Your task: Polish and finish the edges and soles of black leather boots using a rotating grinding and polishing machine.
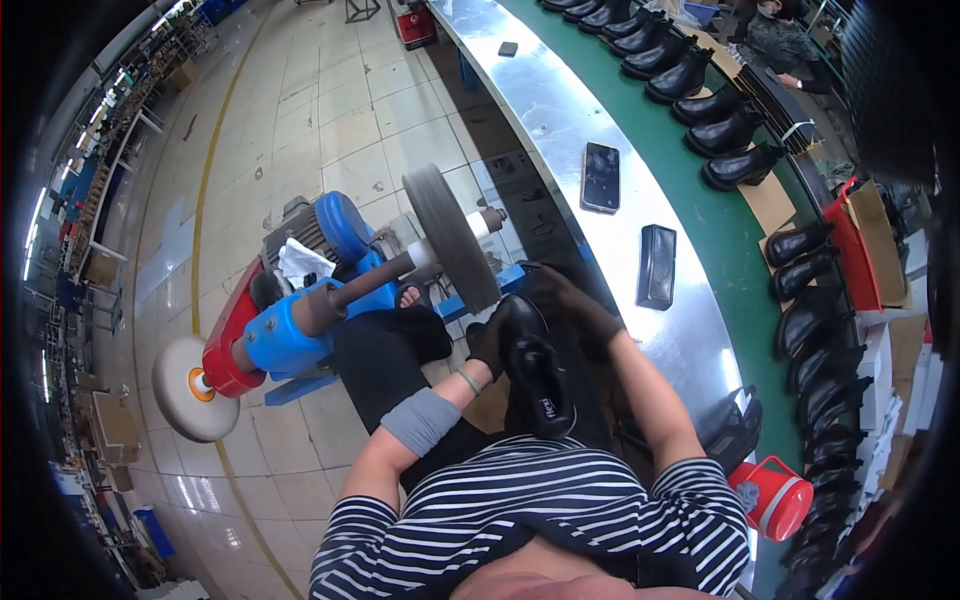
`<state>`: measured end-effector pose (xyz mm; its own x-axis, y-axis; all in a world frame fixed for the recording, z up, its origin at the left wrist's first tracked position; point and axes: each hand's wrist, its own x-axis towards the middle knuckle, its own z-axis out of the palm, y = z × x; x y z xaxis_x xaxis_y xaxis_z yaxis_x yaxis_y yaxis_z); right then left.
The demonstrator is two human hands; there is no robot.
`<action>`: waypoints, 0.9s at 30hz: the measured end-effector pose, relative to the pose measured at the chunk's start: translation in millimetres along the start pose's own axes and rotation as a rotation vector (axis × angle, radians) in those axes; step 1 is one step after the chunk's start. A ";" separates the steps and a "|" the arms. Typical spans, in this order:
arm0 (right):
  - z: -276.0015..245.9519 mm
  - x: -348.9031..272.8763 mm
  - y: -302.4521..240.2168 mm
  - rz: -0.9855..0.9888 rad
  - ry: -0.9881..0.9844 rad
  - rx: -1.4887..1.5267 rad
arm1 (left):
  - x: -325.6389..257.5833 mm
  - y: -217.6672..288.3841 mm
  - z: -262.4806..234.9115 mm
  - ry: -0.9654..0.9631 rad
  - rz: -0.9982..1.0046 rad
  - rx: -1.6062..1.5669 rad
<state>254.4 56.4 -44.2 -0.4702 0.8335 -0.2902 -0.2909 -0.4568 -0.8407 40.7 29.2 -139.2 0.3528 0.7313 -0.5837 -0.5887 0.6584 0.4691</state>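
Both gloved hands clamp a black boot (535, 365) just below the dark buffing wheel (452, 235). The left hand (490, 338) grips its left side, fingers closed on the leather; the right hand (572, 305) wraps the toe end nearest the wheel. Right of the wheel, a phone (601, 176) lies on the metal bench (560, 110).
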 end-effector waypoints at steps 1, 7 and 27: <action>-10.0 -34.7 -9.9 0.020 -0.028 -0.168 | -5.0 -0.9 13.5 0.087 -0.009 0.075; 67.1 -136.7 -31.8 0.014 -0.307 -0.727 | 0.8 -3.4 19.9 0.263 0.025 0.392; 68.9 -114.2 26.7 0.041 0.251 0.303 | -9.4 52.9 34.4 -0.347 0.485 -0.037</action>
<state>242.9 -72.5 -2.1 -0.2788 0.8454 -0.4556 -0.5265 -0.5313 -0.6637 31.3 63.3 -86.1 0.2514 0.9663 -0.0550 -0.7645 0.2331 0.6010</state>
